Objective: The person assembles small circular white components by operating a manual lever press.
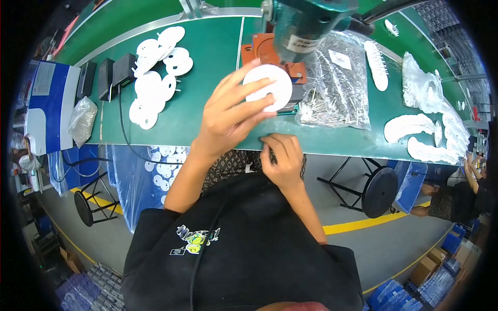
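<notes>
One white disc (281,85): sits in the closed grip of the left hand (224,115), near side of the green press (298,39); right hand (284,159) curls at the bench (212,49) edge, contents untellable. Apparently done: heaped pinned discs (149,87), bench left; apparently remaining: loose discs (165,170) below, bagged metal pins (317,108).

- Disc (280,85): white
- Desk (207,78): green
- Press (290,31): dark teal
- Base plate (265,47): orange-red
- Shirt (259,243): black, yellow-green print
- Lap cloth (225,167): dark, tan-patterned
- Floor (353,254): grey, yellow stripes
</notes>
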### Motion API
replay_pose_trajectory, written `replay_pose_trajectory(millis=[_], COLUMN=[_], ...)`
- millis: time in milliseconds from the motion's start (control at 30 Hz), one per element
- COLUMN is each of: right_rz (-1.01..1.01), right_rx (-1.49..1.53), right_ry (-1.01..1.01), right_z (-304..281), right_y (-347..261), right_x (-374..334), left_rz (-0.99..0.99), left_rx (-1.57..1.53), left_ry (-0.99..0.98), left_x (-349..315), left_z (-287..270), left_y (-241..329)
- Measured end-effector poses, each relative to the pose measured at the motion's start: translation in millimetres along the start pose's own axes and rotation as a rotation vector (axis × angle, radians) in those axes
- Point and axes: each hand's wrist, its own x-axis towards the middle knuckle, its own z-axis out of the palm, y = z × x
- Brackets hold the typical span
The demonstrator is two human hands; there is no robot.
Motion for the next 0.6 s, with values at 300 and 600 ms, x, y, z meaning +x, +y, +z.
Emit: replay_pose_trajectory(millis=[300,600], right_rz=[0.068,-0.417], right_rx=[0.123,0.067], right_ry=[-0.120,0.800], right_z=[-22.6,-136.4], right_y=[-1.8,-26.9], right_x=[9.1,192.2], left_rz=[-0.096,-0.133], left_rx=[0.463,0.208], left_ry=[-0.013,-0.047], left_x=[27.0,46.1], left_z=[21.5,24.6], left_y=[-12.0,-20.5])
